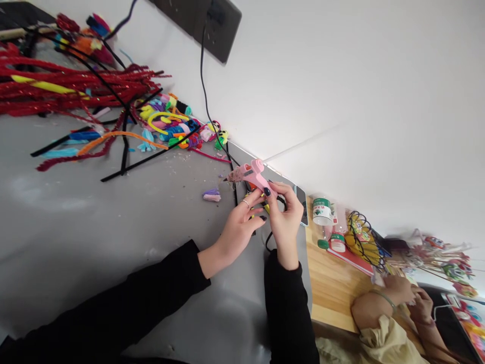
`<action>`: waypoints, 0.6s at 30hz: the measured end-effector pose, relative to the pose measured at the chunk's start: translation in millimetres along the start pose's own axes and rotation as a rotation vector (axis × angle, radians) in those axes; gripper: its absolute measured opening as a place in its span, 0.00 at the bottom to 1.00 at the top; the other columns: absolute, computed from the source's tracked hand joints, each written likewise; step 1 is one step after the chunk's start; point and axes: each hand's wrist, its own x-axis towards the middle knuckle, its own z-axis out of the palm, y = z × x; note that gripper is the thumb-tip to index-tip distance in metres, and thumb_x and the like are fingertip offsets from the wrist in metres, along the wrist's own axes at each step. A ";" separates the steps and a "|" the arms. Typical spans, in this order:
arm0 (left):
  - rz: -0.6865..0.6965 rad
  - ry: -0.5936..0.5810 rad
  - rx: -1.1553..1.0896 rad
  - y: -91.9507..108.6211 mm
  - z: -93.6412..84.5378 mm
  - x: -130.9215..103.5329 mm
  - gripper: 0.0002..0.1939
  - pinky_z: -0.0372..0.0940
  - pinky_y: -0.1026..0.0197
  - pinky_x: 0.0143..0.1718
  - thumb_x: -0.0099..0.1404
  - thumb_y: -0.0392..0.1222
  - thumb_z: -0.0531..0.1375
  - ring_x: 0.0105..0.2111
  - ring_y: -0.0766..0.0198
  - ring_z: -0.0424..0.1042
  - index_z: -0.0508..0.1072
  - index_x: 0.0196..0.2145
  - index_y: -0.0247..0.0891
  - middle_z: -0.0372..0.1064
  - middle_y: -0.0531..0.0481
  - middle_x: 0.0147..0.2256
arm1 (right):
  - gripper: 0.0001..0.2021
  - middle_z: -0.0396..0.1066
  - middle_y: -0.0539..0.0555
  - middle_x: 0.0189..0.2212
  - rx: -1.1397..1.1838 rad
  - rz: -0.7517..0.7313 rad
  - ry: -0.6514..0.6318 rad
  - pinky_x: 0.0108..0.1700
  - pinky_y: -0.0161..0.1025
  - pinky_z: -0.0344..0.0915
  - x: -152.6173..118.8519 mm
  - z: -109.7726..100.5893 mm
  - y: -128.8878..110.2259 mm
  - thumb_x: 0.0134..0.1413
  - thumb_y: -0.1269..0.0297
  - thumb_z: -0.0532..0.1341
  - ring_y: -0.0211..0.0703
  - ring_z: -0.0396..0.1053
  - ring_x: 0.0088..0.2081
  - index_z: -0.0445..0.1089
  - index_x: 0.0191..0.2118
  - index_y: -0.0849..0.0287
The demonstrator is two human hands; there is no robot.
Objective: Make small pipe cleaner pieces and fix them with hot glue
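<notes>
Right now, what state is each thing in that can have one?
Pink glue gun: held
Right hand: grip closed on the gun
Left hand: fingers partly bent, contact unclear
Black cord: plugged into socket panel
Phone: screen dark
Bottle: green cap on
Red stems: loosely bundled
Purple piece: lying on the table

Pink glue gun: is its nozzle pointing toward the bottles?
No, the pink glue gun points left in the picture, away from the bottles.

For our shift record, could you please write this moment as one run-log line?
right hand: holds pink glue gun | left hand: fingertips close by it | grey table: purple and pink bits nearby
</notes>
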 end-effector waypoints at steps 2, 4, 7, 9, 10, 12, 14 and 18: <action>-0.008 -0.012 -0.022 -1.2 -0.3 0.1 0.40 0.59 0.45 0.70 0.58 0.36 0.61 0.72 0.44 0.58 0.66 0.69 0.36 0.60 0.40 0.71 | 0.11 0.80 0.57 0.48 -0.105 -0.056 -0.041 0.53 0.49 0.73 -0.1 -3.4 0.5 0.67 0.62 0.60 0.48 0.78 0.48 0.78 0.49 0.54; -0.012 -0.020 -0.018 -3.5 -0.4 0.0 0.40 0.59 0.45 0.70 0.58 0.36 0.61 0.72 0.44 0.58 0.66 0.69 0.36 0.61 0.40 0.70 | 0.17 0.79 0.58 0.49 -0.229 -0.109 -0.083 0.53 0.50 0.72 -0.7 -5.4 -0.3 0.69 0.65 0.55 0.48 0.76 0.48 0.74 0.58 0.52; -0.006 -0.021 -0.003 -7.6 0.1 -0.2 0.39 0.58 0.44 0.72 0.57 0.35 0.60 0.72 0.45 0.59 0.68 0.68 0.38 0.63 0.41 0.70 | 0.24 0.75 0.58 0.51 -0.347 -0.131 -0.153 0.54 0.50 0.71 -2.0 -6.6 -3.8 0.70 0.70 0.48 0.48 0.74 0.51 0.70 0.64 0.51; 0.004 -0.032 -0.008 -9.1 0.6 0.0 0.40 0.57 0.44 0.72 0.56 0.35 0.60 0.72 0.45 0.58 0.68 0.67 0.38 0.62 0.42 0.70 | 0.23 0.73 0.59 0.52 -0.353 -0.110 -0.195 0.53 0.49 0.71 -2.5 -6.9 -7.1 0.70 0.70 0.47 0.48 0.73 0.51 0.70 0.63 0.51; 0.009 -0.042 -0.015 -9.2 0.8 0.1 0.41 0.57 0.45 0.72 0.55 0.35 0.60 0.72 0.45 0.58 0.68 0.68 0.38 0.61 0.42 0.70 | 0.22 0.72 0.59 0.52 -0.339 -0.098 -0.206 0.53 0.48 0.70 -2.6 -7.0 -8.7 0.70 0.69 0.48 0.48 0.73 0.51 0.70 0.62 0.52; 0.008 -0.059 -0.032 -8.0 1.4 0.1 0.42 0.58 0.46 0.72 0.53 0.34 0.59 0.71 0.46 0.59 0.68 0.67 0.37 0.62 0.41 0.70 | 0.18 0.73 0.59 0.51 -0.303 -0.060 -0.217 0.52 0.47 0.70 -2.7 -7.2 -11.3 0.72 0.65 0.49 0.47 0.73 0.50 0.69 0.60 0.54; -0.002 -0.075 -0.040 -5.8 2.1 -0.4 0.42 0.58 0.46 0.72 0.51 0.34 0.58 0.70 0.46 0.62 0.70 0.66 0.37 0.65 0.42 0.68 | 0.15 0.75 0.58 0.48 -0.284 -0.013 -0.211 0.49 0.45 0.70 -3.0 -7.0 -12.9 0.72 0.61 0.51 0.47 0.74 0.47 0.68 0.57 0.55; -0.016 -0.093 -0.024 -1.5 2.5 -2.6 0.38 0.61 0.44 0.69 0.50 0.34 0.57 0.65 0.44 0.68 0.76 0.61 0.37 0.70 0.43 0.65 | 0.13 0.76 0.54 0.42 -0.302 0.029 -0.133 0.41 0.41 0.68 -4.0 -5.4 -14.7 0.67 0.58 0.59 0.44 0.72 0.38 0.68 0.52 0.55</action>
